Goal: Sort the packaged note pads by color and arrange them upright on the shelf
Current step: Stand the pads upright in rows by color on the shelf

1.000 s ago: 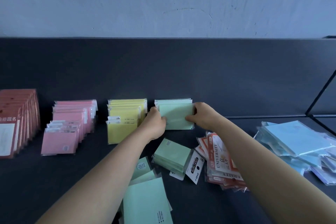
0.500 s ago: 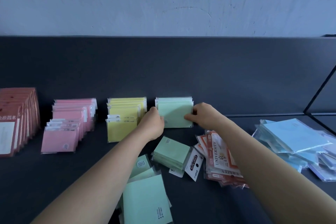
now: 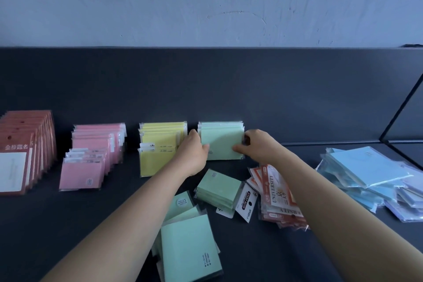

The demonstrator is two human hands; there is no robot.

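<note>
Both grips (image 3: 193, 152) (image 3: 257, 146) round green pads (image 3: 220, 144)

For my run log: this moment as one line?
phase: steadying upright green row | left hand: holds its left edge | right hand: holds its right edge | upright: pink row, yellow row | flat: loose green pads, blue pile

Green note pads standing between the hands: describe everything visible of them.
The green note pads are a short row of pale mint packs in clear plastic sleeves, standing upright on the dark shelf at its back panel, right of the yellow row. The left hand grips the front pack's left edge, the right hand its right edge, thumbs on its face.
</note>
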